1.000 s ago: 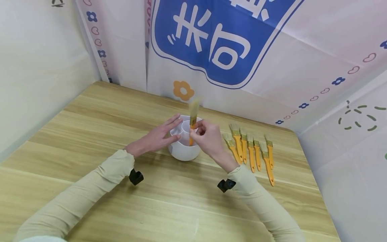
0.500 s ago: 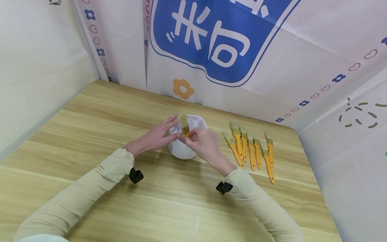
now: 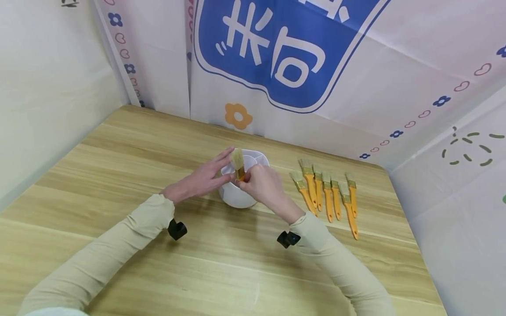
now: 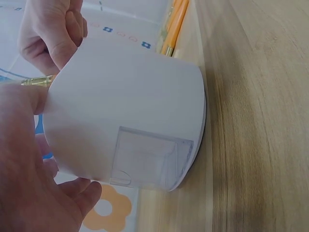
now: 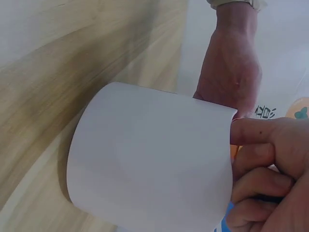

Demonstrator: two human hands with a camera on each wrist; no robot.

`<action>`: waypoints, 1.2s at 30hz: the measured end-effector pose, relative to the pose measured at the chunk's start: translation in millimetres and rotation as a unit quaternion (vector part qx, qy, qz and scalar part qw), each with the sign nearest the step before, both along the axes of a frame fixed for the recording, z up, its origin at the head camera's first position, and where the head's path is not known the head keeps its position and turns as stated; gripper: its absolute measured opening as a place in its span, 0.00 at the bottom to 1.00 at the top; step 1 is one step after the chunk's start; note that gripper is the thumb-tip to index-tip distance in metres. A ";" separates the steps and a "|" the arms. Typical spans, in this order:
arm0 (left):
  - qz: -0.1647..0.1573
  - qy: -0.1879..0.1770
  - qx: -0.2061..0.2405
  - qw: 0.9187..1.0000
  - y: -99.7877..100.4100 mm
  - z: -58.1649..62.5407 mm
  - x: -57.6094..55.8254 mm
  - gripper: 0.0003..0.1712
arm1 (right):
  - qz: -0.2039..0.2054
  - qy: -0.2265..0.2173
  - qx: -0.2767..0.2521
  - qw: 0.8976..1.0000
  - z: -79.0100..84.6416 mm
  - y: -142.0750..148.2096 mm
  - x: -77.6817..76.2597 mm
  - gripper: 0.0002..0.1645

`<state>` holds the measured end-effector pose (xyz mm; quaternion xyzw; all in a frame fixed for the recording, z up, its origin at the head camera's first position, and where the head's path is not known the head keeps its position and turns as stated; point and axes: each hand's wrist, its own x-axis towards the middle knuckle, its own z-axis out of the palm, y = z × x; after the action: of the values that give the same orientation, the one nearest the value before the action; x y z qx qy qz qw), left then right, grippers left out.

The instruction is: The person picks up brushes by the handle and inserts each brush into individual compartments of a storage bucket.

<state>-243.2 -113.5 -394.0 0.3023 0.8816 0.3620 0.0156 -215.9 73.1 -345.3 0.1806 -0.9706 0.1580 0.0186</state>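
A white round holder (image 3: 237, 196) with inner compartments stands upright on the table. Curled fingers of my right hand (image 3: 264, 184) pinch the orange handle of a paintbrush (image 3: 238, 163) at the holder's near left compartment, its pale bristles pointing up. Most of that handle is hidden by the hand and the holder wall. My left hand (image 3: 197, 179) rests against the holder's left side, its fingers fairly straight and its thumb near the brush. A clear pocket (image 4: 149, 157) shows on the holder's wall in the left wrist view. The right wrist view shows the plain white wall (image 5: 145, 154).
Several more orange-handled paintbrushes (image 3: 328, 197) lie side by side on the wooden table (image 3: 221, 272), right of the holder, bristles toward the back. A printed white and blue backdrop (image 3: 336, 87) rises behind the table, and a pale wall (image 3: 47, 87) stands at the left.
My right hand has moved the paintbrush leftward and lower, from the holder's middle right to its left side near my left thumb. My left hand stays at the holder.
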 end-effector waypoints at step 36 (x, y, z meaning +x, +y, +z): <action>0.005 0.005 -0.010 1.000 2.8 -1.0 1.2 0.33 | -0.074 -0.004 -0.189 0.979 -14.8 79.8 -12.3 0.10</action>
<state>-242.0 -110.7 -394.9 0.3001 0.8865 0.3519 0.0120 -228.1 152.9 -360.1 0.1008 -0.9341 0.3373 0.0599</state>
